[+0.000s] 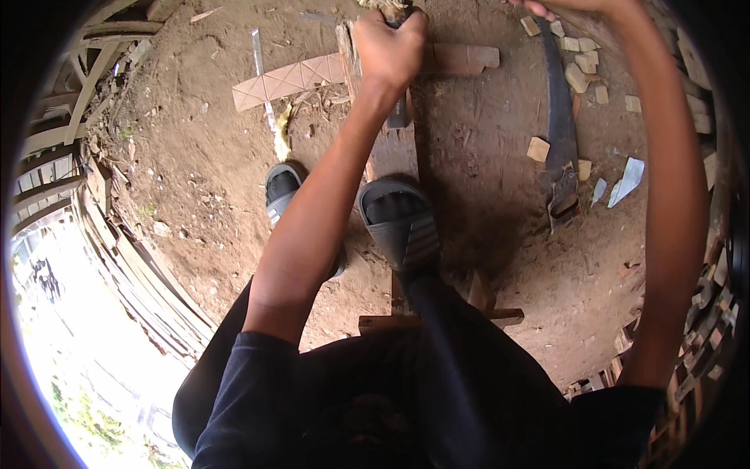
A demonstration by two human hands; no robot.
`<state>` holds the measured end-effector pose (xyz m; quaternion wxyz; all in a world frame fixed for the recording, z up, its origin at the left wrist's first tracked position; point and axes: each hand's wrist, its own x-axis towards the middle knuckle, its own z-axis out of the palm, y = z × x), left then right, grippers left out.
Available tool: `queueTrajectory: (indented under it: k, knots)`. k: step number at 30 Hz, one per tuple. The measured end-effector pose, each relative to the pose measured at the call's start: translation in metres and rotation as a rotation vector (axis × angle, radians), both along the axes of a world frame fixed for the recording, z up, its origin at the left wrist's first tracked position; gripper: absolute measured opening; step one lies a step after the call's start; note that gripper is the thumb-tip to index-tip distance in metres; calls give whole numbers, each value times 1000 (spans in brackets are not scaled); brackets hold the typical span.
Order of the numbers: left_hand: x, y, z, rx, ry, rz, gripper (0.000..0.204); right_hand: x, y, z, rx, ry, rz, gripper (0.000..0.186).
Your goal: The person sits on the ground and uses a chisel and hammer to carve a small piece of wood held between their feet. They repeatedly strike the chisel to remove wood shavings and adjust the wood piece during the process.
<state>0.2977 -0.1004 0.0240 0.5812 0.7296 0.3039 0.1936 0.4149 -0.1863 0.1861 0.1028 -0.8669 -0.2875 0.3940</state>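
Observation:
My left hand (391, 48) is closed in a fist around a chisel, whose frayed wooden top (384, 4) sticks out above the fingers. A flat dark metal blade (399, 116) shows below the wrist, over a wooden beam (394, 152). Across the beam lies a curved board (293, 80) marked with pencilled crosses, its notched right end (473, 59) beyond my fist. A rough upright piece of wood (348, 56) stands just left of that fist. My right arm is raised, and only some fingers of my right hand (537, 9) show at the top edge; whatever they hold is out of view.
A dark handsaw (560, 129) lies on the dirt at right, among several small wood blocks (576, 78) and pale shards (626, 184). My sandalled right foot (398, 219) rests on the beam. Stacked planks (129, 250) line the left, wood scraps (703, 344) the right.

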Motion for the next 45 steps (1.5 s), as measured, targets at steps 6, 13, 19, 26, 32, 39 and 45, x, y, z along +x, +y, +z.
queueTrajectory:
  k: [6,13,19,26,32,39,45]
  knots:
    - [-5,8,3,105,173,-51,25,-13,-1,-14,251,10,-218,55]
    - [2,-2,-12,-201,51,-200,20,23,-39,-7,215,114,-51,49]
    - [-5,3,-25,-45,-33,-86,26,-2,-28,-9,208,173,-173,46]
    - [-4,-10,-35,-140,-48,-99,22,-1,-28,-3,167,76,-135,47]
    - [-19,-4,-11,-145,117,-251,19,-11,-26,-3,99,185,-89,47]
    - [-70,-36,24,322,414,-829,21,-86,-100,-82,286,287,-809,53]
    - [-81,-74,22,327,340,-986,23,-194,-181,-158,440,592,-1175,23]
